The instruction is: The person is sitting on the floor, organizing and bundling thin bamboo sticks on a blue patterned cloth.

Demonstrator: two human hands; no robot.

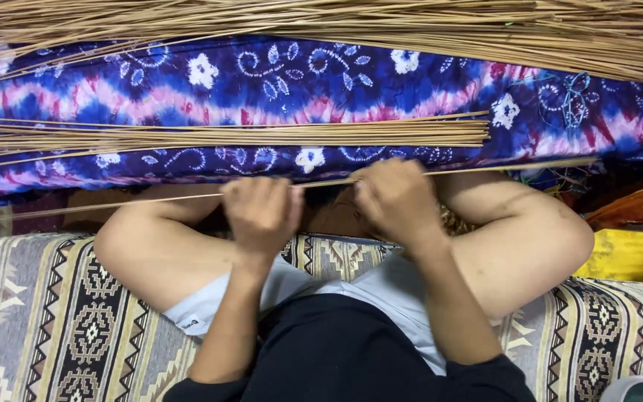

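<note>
A single long thin tan stick (485, 170) runs level across the view, just in front of a blue and pink tie-dyed cloth (262, 82). My left hand (262, 212) and my right hand (396, 197) are both closed around this stick near its middle, a short gap apart. A flat bundle of the same sticks (262, 135) lies on the cloth just beyond my hands. A larger spread of sticks (381, 26) covers the far edge of the cloth.
I sit on a patterned woven cushion (61, 320) with my knees bent out to both sides. A yellow and orange cloth (634, 246) lies at the right.
</note>
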